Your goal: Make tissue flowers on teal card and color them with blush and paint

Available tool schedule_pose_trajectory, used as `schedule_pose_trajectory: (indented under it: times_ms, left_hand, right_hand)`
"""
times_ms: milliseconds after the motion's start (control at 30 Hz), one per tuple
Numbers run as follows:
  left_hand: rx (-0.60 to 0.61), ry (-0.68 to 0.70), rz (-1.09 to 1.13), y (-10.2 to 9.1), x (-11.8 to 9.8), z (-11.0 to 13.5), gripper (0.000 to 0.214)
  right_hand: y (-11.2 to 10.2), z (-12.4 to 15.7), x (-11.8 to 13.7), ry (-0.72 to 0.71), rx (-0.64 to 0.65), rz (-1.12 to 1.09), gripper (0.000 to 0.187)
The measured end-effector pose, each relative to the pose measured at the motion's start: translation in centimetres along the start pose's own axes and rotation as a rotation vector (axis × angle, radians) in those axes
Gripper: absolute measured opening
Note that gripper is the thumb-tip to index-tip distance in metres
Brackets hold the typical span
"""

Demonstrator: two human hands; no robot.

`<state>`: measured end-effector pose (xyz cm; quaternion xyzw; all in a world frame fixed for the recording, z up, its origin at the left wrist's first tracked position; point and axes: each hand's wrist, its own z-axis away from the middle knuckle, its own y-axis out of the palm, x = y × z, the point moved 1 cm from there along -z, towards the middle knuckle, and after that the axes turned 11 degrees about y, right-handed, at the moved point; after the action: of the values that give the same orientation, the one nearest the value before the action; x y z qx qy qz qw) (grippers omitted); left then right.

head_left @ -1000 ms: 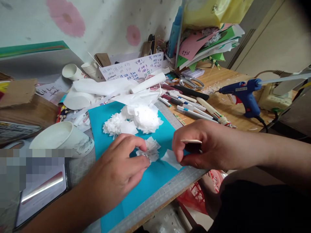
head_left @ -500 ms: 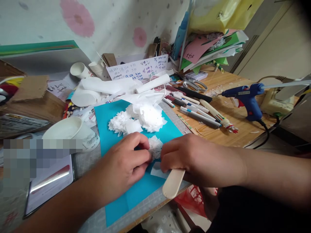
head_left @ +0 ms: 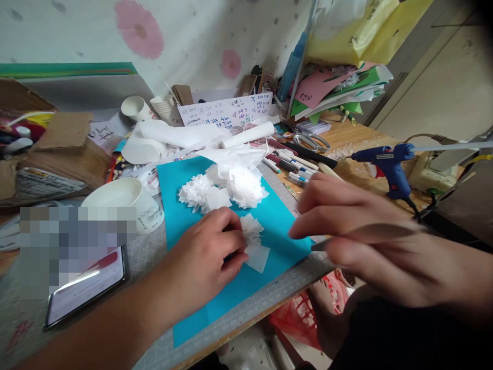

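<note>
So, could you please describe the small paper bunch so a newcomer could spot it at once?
Find the blue sheet on the grey mat. On it, just beside the left hand, is the small paper bunch, white and ruffled. It is smaller than the fuller bunches behind it.

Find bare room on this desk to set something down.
Free: the blue sheet between the small paper flower and the right hand; also its near end, between the left hand and the grey cutting mat. Crowded: its far end, with white paper flowers; paper rolls behind, pens right, white bowl and phone left.
</note>
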<state>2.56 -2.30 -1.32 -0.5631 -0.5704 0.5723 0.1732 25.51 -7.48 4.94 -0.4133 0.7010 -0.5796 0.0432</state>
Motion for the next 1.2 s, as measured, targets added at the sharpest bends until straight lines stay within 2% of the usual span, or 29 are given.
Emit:
schedule_pose_trajectory:
  times_ms: [67, 133, 300, 433, 633, 800, 1200]
  left_hand:
    - [-0.008, 0.004, -0.011, 0.1, -0.1, 0.0, 0.013]
    - [-0.018, -0.004, -0.027, 0.1, -0.2, -0.1, 0.015]
    - [-0.037, -0.018, -0.052, 0.3, -0.4, -0.2, 0.016]
    - [-0.062, -0.003, -0.050, 0.4, -0.4, -0.2, 0.016]
    - [-0.077, -0.039, 0.012, 0.3, -0.3, -0.1, 0.015]
    - [-0.079, -0.085, 0.073, -0.1, -0.3, -0.3, 0.015]
    - [-0.048, -0.080, 0.100, -0.1, -0.1, -0.1, 0.016]
  right_hand:
    - [-1.0, 1.1, 0.6, 0.008, -0.066, 0.001, 0.042]
    - [-0.9, 2.0, 1.0, -0.005, -0.077, -0.013, 0.036]
    - [1.9, 2.6, 1.5, -0.120, 0.025, 0.068, 0.022]
    - [3.0, 2.1, 1.4, -0.133, 0.019, 0.150, 0.029]
    - [2.7, 1.4, 1.4, -0.201, 0.109, 0.226, 0.030]
    - [3.0, 0.9, 1.3, -0.225, 0.064, 0.241, 0.033]
    - [4.2, 0.6, 0.9, -0.270, 0.041, 0.237, 0.033]
